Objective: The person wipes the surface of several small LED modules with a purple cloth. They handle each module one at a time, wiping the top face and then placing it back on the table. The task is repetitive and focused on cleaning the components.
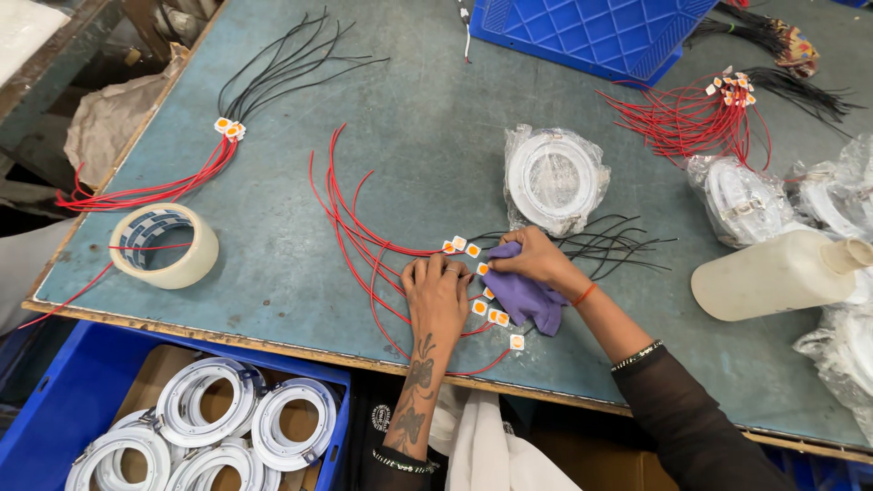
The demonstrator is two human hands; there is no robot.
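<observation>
On the table [273, 236], left hand [437, 295] flat-fingered over chips [479, 307], right hand [532, 257] pinching purple cloth [527, 297].

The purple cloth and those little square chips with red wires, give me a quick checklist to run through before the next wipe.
1. Right hand grips the purple cloth: ok.
2. Left hand lies flat on the red wires, holding them down: ok.
3. Square chips lie face up in a row between the hands: ok; the one at the table edge sits close to falling: not ok.
4. Black wires free of tangles: cannot tell.
5. White bottle lies on its side; capped or leaking: cannot tell.
</observation>
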